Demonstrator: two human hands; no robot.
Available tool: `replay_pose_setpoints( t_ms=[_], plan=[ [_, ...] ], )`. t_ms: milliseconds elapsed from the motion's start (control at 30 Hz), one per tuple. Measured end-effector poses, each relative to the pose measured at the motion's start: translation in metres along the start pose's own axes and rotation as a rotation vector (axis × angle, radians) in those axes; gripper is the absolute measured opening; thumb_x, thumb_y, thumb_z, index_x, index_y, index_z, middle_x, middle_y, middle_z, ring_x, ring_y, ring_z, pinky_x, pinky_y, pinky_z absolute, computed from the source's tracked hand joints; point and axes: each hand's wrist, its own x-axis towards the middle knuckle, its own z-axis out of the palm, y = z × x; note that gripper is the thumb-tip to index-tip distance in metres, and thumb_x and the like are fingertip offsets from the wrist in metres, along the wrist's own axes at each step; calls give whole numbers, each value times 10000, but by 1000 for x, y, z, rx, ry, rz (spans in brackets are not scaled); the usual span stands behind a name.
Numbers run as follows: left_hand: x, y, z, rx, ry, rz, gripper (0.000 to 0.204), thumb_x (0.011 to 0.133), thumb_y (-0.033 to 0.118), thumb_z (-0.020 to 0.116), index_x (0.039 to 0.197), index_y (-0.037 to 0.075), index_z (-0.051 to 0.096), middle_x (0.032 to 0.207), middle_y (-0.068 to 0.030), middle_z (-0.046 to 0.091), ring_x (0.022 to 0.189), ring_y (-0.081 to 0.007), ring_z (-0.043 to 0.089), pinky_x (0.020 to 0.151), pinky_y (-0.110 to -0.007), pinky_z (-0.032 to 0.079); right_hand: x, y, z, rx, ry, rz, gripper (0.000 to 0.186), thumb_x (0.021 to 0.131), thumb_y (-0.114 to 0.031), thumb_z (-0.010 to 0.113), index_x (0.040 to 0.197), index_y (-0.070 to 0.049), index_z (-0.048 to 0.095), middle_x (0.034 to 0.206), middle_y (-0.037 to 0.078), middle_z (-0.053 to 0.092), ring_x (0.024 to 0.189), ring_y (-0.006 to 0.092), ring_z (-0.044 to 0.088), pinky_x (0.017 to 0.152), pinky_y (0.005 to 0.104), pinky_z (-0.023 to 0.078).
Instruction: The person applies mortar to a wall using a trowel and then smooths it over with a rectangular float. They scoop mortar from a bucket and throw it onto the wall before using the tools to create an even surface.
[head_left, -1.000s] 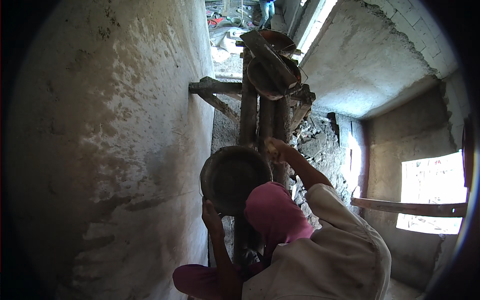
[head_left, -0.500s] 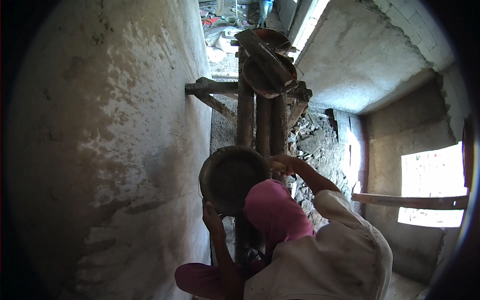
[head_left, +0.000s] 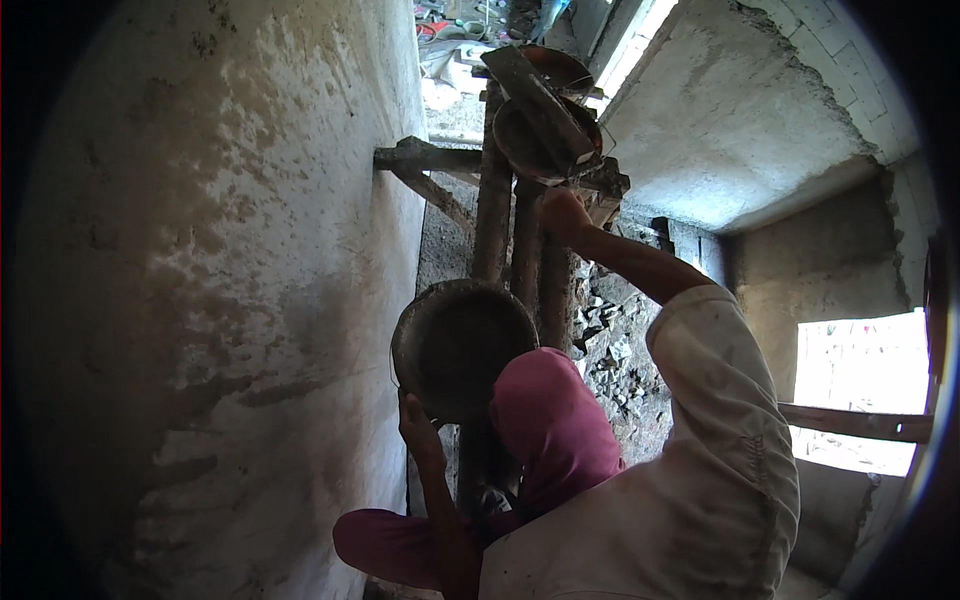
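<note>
Plastered wall (head_left: 250, 300) | 3 scaffold beams (head_left: 493, 235) | near basin (head_left: 455, 350): left hand (head_left: 420, 435) grasping, 1 knee (head_left: 555, 410) overlapping | 2 far basins (head_left: 519, 142), 1 board (head_left: 540, 105) across | right hand (head_left: 565, 212): cannot tell grip

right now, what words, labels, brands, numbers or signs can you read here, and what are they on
None can be read: the round bucket, the plastered wall and the pale shirt show no legible text.
Any marks on the far clutter are too small to tell.
</note>
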Motion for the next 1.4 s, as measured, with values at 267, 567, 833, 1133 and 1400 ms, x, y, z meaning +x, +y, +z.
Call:
replay_pose_setpoints(
  t_ms=[267, 567, 833, 1133, 1400],
  plan=[
    [14, -36, -13, 38, 50, 17, 539, 1010, 452, 409, 1384, 66, 446, 1166, -91, 603, 926, -189, 629, 692, -315, 548, -14, -32, -24, 322, -551, -176, 294, 714, -224, 760, 971, -88, 721, 989, 68, 716, 930, 244, 694, 720, 404, 574],
    [3, -3, -3, -14, 12, -46, 512, 1012, 441, 406, 1353, 64, 470, 1159, -91, 606, 938, -191, 628, 692, -321, 551, 17, -18, -27, 99, -271, -24, 140, 797, -215, 683, 883, -120, 740, 940, 98, 721, 886, 253, 702, 678, 377, 564],
    [11, -15, -11, -24, 22, -65, 536, 1002, 464, 423, 1359, 65, 467, 1140, -83, 611, 924, -184, 628, 704, -322, 552, -89, 10, -42, 323, -351, -276, 153, 804, -261, 627, 873, -178, 736, 844, 129, 710, 831, 310, 702, 684, 451, 552],
    [5, 10, -6, -57, -21, -83, 551, 1001, 468, 427, 1360, 52, 465, 1167, -90, 598, 954, -201, 622, 733, -338, 548, -33, 28, 3, 68, -111, -39, 98, 812, -146, 627, 852, -73, 679, 812, 97, 708, 773, 248, 711, 623, 394, 559],
    [13, -5, -4, -111, -14, -18, 572, 996, 483, 425, 1383, 63, 449, 1188, -100, 590, 987, -205, 621, 740, -342, 557, -180, -23, -11, 321, -365, -219, 222, 814, -144, 607, 995, -15, 602, 732, 149, 665, 718, 324, 687, 585, 438, 545]
  ],
)
